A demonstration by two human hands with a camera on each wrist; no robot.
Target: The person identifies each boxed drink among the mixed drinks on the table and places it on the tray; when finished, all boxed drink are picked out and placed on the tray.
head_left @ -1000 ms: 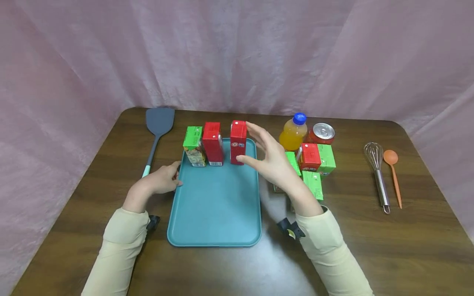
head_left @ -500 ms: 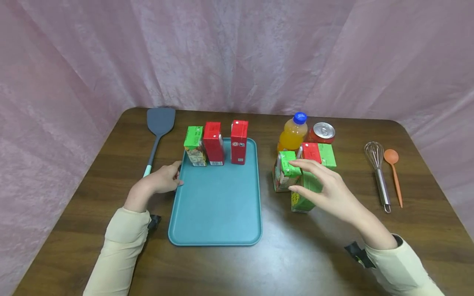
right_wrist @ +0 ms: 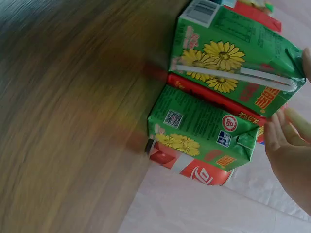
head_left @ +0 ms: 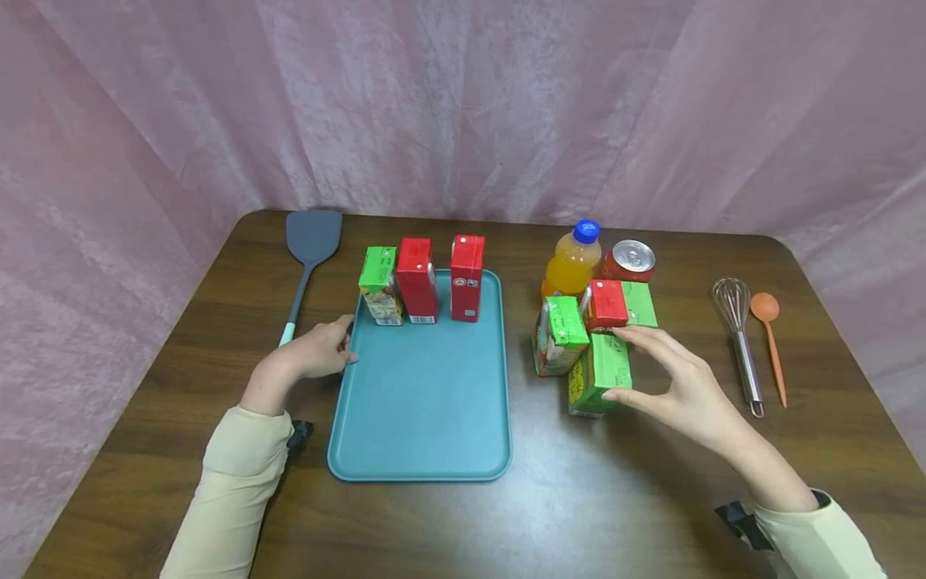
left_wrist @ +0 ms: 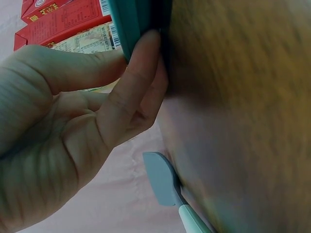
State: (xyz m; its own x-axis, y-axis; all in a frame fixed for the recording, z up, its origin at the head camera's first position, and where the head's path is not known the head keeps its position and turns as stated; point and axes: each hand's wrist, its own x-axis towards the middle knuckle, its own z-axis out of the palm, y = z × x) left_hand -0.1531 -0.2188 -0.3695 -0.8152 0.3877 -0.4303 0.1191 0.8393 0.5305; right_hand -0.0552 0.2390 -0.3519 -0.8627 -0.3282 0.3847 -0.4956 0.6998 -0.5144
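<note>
My left hand [head_left: 313,352] pinches the left rim of a teal tray [head_left: 427,418], thumb on top and fingers beneath, as the left wrist view shows. At the tray's far end stand a green drink carton [head_left: 379,281], a red drink carton [head_left: 417,281] and another red carton [head_left: 466,277] spaced to their right. On the right, my right hand [head_left: 687,394] spans the top of a green drink carton with yellow flowers [right_wrist: 218,63], its thumb at the near side and fingers at the far side. How firmly they touch it cannot be told.
Beside that carton stand another green carton [head_left: 560,336], a red carton [head_left: 606,304] and a further green one [head_left: 640,304]. Behind are an orange drink bottle [head_left: 571,264] and a red can [head_left: 629,259]. A whisk [head_left: 738,346] and orange spoon [head_left: 770,346] lie right; a spatula [head_left: 313,237] lies left.
The right hand has left the red carton on the tray, moved right across the table, and now spans the near green carton. The left hand stays on the tray rim.
</note>
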